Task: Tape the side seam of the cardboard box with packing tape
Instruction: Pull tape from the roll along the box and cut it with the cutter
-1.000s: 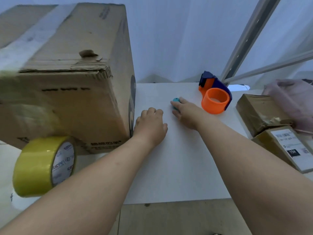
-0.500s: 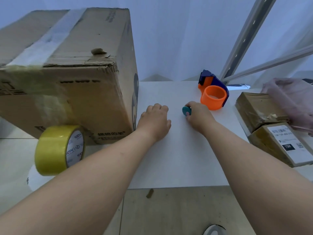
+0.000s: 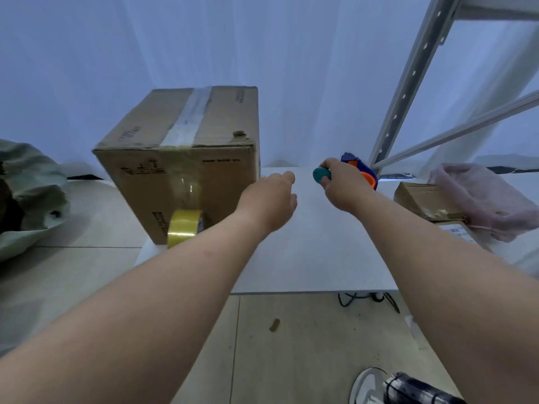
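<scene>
Right hand (image 3: 342,185) lifts a small teal disc (image 3: 321,174) above the white surface (image 3: 306,258); left hand (image 3: 269,199) hovers empty.

The right grip pinches the disc, just in front of an orange-and-blue tape dispenser (image 3: 360,170). The left grip is loosely curled on nothing, with the cardboard box (image 3: 180,170) to its left and a yellow tape roll (image 3: 184,227) leaning against the box's near face. Parcels (image 3: 425,201) lie right of the right grip. Pale curtains, a metal rack (image 3: 408,91), tiled floor.
</scene>
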